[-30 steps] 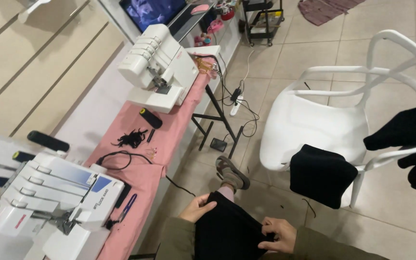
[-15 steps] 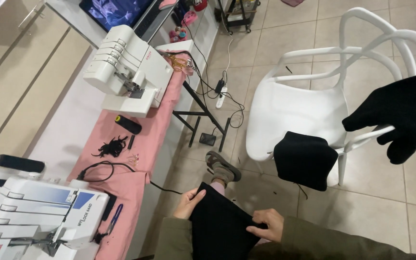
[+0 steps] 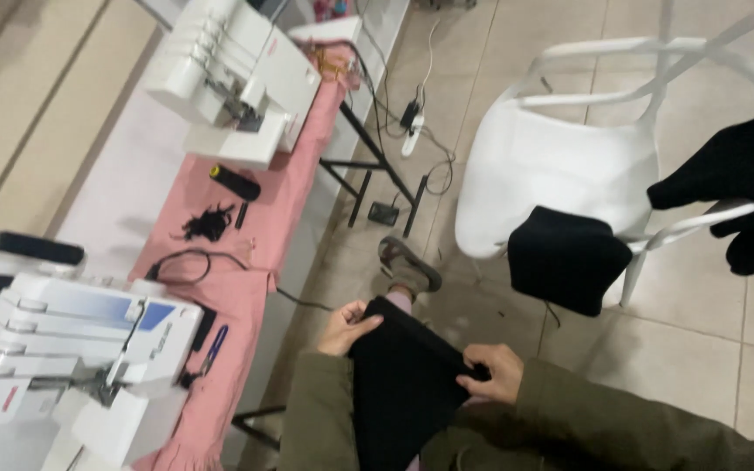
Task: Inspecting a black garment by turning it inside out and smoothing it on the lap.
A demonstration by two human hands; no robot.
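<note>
Both of our hands grip one piece of black fabric [image 3: 403, 384] that lies across our lap: our left hand [image 3: 348, 326] pinches its upper left corner with thumb on top and fingers curled under, and our right hand [image 3: 492, 371] clamps its right edge, fingers folded over the cloth. We hold the hands apart, with the top edge of the fabric stretched straight between them. Olive-green jacket sleeves [image 3: 621, 423] cover both our forearms.

Just past the fabric's top edge, our foot in a grey sandal [image 3: 407, 264] rests on the beige tiled floor [image 3: 700, 349]. To the right stands a white plastic chair [image 3: 560, 166]; a second black fabric piece [image 3: 567, 258] hangs off the front edge of its seat, and a third black cloth [image 3: 739, 187] drapes over its right armrest.

To our left runs a worktable covered by a pink cloth [image 3: 285, 196]. At the table's near end sits a white overlock machine [image 3: 76, 349] with a blue panel, and blue-handled snips [image 3: 215, 343] lie beside it at the cloth's edge. Farther along lie a coiled black cable [image 3: 187, 257], a heap of black thread scraps [image 3: 207, 222] and a black cylinder with a yellow tip [image 3: 235, 182]. At the far end stands a second white overlock machine [image 3: 237, 74]. Beyond the table legs a white power strip [image 3: 410, 129] with cords lies on the floor.
</note>
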